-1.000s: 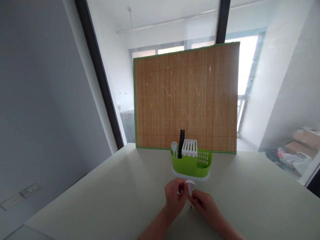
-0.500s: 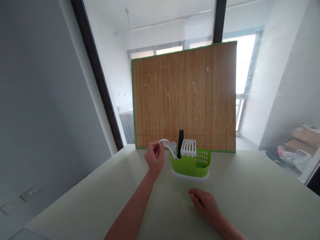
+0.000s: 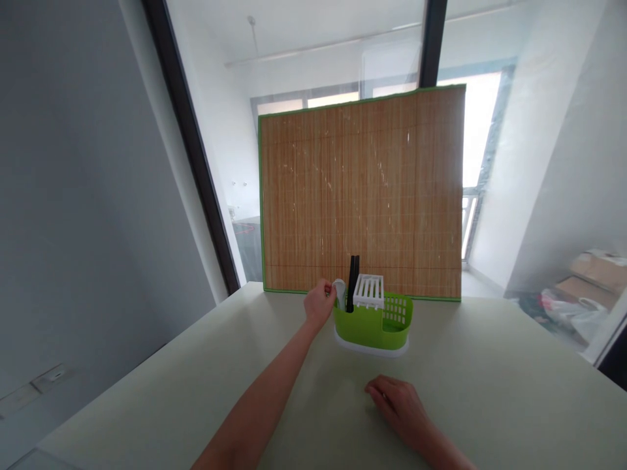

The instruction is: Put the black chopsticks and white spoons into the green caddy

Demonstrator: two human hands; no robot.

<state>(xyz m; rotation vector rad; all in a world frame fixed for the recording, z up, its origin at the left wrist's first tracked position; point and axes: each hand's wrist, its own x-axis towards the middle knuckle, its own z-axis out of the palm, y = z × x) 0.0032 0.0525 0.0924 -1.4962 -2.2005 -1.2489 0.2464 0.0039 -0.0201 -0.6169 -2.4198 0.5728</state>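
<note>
My left hand is closed, its fingertips pinched at the white spoon standing in the left end of a green utensil caddy. Two spoons overlap there, so I cannot tell them apart clearly. Black chopsticks stand upright beside the spoons. A white slatted rack sits across the caddy's top, and a white tray lies under its base. My right hand rests on the table in front of the caddy, its fingers curled together around nothing visible.
The caddy stands on a pale table. Behind it a bamboo mat with green edging stands upright against a glass partition. Cardboard boxes and plastic bags lie beyond the glass at the right.
My left hand has moved right to the caddy, bringing the white spoon from tilted over the rim to upright inside the left end. My right hand has barely shifted.
</note>
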